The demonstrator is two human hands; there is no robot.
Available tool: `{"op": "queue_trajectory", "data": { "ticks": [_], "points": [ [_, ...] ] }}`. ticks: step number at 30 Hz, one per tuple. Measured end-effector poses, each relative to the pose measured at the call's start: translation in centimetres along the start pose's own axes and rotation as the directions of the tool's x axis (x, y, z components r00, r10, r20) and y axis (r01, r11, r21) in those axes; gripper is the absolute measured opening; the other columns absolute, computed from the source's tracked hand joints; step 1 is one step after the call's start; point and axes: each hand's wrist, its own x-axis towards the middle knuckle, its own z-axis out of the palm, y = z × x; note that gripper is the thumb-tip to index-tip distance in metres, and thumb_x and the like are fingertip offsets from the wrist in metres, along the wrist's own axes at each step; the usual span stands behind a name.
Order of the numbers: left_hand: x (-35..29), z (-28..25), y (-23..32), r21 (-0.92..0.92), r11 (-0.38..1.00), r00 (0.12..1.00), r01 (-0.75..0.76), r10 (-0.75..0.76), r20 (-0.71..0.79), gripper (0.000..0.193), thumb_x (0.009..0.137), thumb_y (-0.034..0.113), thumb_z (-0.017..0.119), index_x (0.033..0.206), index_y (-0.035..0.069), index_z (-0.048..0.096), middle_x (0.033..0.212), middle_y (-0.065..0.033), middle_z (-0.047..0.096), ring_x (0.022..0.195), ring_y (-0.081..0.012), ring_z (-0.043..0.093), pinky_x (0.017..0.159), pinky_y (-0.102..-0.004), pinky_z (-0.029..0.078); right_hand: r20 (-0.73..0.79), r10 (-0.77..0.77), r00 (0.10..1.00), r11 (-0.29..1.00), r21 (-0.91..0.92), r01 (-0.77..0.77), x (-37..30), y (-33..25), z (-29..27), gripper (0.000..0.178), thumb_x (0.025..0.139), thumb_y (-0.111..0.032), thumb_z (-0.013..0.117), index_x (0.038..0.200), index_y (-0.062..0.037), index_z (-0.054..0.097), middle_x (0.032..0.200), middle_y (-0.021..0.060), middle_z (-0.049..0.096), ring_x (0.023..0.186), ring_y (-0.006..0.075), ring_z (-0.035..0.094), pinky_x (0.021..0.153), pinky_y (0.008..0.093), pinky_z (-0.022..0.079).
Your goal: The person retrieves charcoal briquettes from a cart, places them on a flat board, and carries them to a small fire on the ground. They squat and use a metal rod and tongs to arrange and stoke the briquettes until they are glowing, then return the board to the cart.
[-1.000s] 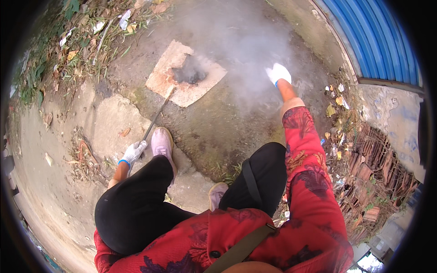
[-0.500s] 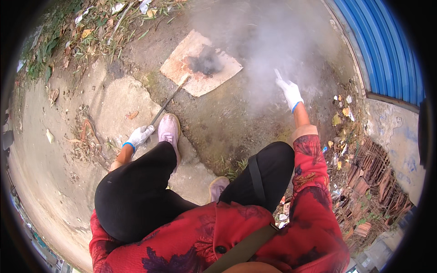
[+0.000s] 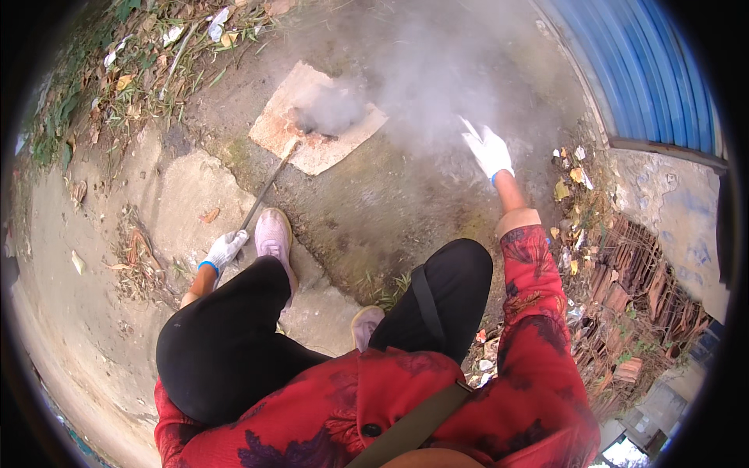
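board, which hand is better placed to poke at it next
Probably the left: the left hand grips the rod, whose far end reaches the board; the right hand is out to the side, apart from both.

Posture: left hand (image 3: 223, 249) low and gripping, right hand (image 3: 490, 152) reaching forward

Left: white glove with blue cuff, fingers curled closed, hand near the left foot (image 3: 273, 236); left forearm (image 3: 197, 290) bare where visible, largely hidden by the left leg (image 3: 222, 343). Right: right arm (image 3: 533, 273) extended forward and to the right, elbow nearly straight, red patterned sleeve ending short of the wrist; right wrist (image 3: 498, 179) roughly in line with forearm; gloved hand farther forward than the left, angled slightly inward, finger closure not resolvable. Knees bent and apart, left foot ahead of right foot (image 3: 365, 323)
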Motion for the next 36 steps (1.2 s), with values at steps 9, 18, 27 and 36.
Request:
{"op": "queue_trajectory", "data": {
  "ticks": [9, 18, 27, 36],
  "points": [
    [-0.3, -0.6, 0.0, 0.023, 0.999, 0.999, 0.037, -0.037, -0.002, 0.048, 0.096, 0.051, 0.052, 0.094, 0.005, 0.065, 0.060, -0.0051, 0.058, 0.053, -0.0149, 0.057, 0.050, -0.0307, 0.046, -0.034, 0.278, 0.960, 0.892, -0.363, -0.271, 11.6, 2.5, -0.3, 0.046, 0.089, -0.040, 0.058, 0.120, -0.0062, 0.063, 0.117, 0.0229, 0.066, 0.108, 0.0390, 0.063, 0.092, 0.0471, 0.050],
    [0.5, -0.3, -0.6, 0.032, 0.997, 0.997, 0.066, -0.067, 0.030, 0.050, 0.097, 0.051, 0.050, 0.102, 0.004, 0.064, 0.065, -0.0081, 0.062, 0.057, -0.0181, 0.062, 0.054, -0.0339, 0.049, -0.100, 0.088, 0.991, 0.988, -0.116, -0.099, 13.0, 6.5, 0.8, 0.060, 0.086, -0.046, 0.059, 0.127, -0.0025, 0.059, 0.127, 0.0242, 0.060, 0.119, 0.0394, 0.056, 0.101, 0.0433, 0.045],
    [0.3, 0.2, -1.2, -0.101, 0.990, 0.995, 0.098, -0.095, 0.030, 0.047, 0.097, 0.049, 0.052, 0.094, 0.004, 0.064, 0.063, -0.0057, 0.059, 0.055, -0.0158, 0.058, 0.052, -0.0315, 0.047, 0.054, 0.172, 0.984, 0.926, -0.348, -0.143, 10.6, 0.5, 0.6, 0.048, 0.088, -0.041, 0.056, 0.118, -0.0042, 0.062, 0.120, 0.0239, 0.063, 0.114, 0.0399, 0.060, 0.096, 0.0455, 0.048],
    [0.9, 0.3, -2.0, -0.025, 0.998, 0.998, 0.063, -0.063, 0.013, 0.044, 0.097, 0.046, 0.055, 0.104, 0.005, 0.067, 0.071, -0.0023, 0.061, 0.063, -0.0129, 0.058, 0.058, -0.0306, 0.047, -0.150, 0.162, 0.975, 0.960, 0.252, -0.120, 10.0, 6.6, -0.4, 0.066, 0.085, -0.047, 0.065, 0.124, 0.0060, 0.059, 0.120, 0.0300, 0.062, 0.115, 0.0417, 0.058, 0.095, 0.0411, 0.047]
  ]
}}
